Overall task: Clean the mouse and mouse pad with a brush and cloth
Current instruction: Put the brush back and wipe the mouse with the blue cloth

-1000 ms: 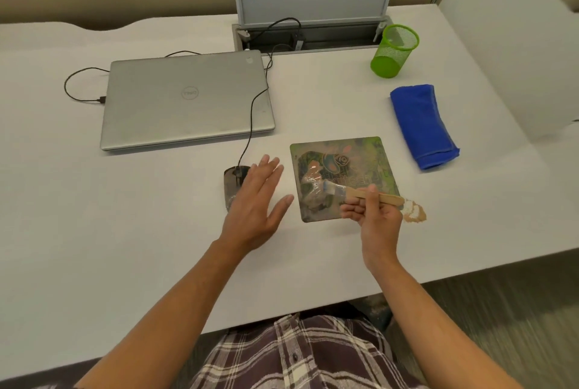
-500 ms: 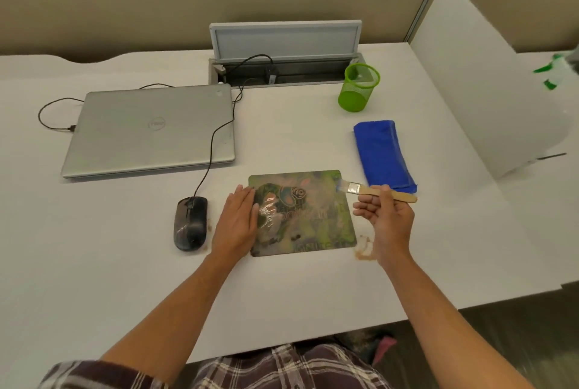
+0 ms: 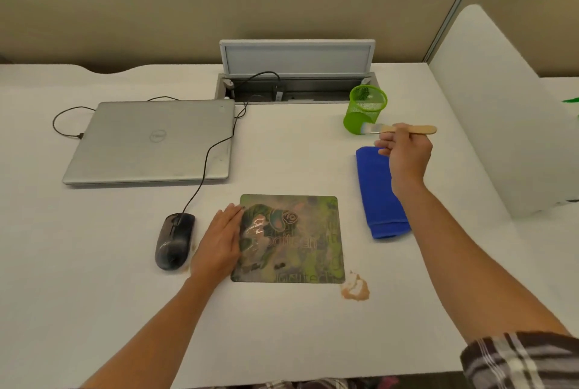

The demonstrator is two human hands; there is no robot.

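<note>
A green patterned mouse pad (image 3: pixel 300 241) lies flat on the white desk. My left hand (image 3: pixel 219 241) rests flat on its left edge, fingers together, holding nothing. A black wired mouse (image 3: pixel 174 239) sits just left of that hand. My right hand (image 3: pixel 405 153) is raised at the back right, shut on a wooden-handled brush (image 3: pixel 398 129) whose bristles point left, in front of the green mesh cup (image 3: pixel 365 108). A folded blue cloth (image 3: pixel 380 194) lies under and in front of that hand.
A small pile of brown dust (image 3: pixel 355 288) sits off the pad's front right corner. A closed silver laptop (image 3: pixel 153 141) lies at the back left, its cables running to an open cable box (image 3: pixel 297 87). A white divider (image 3: pixel 488 106) stands on the right.
My right hand has lifted the brush away from the pad's right edge to the back, up by the green cup. My left hand has stayed on the pad's left edge.
</note>
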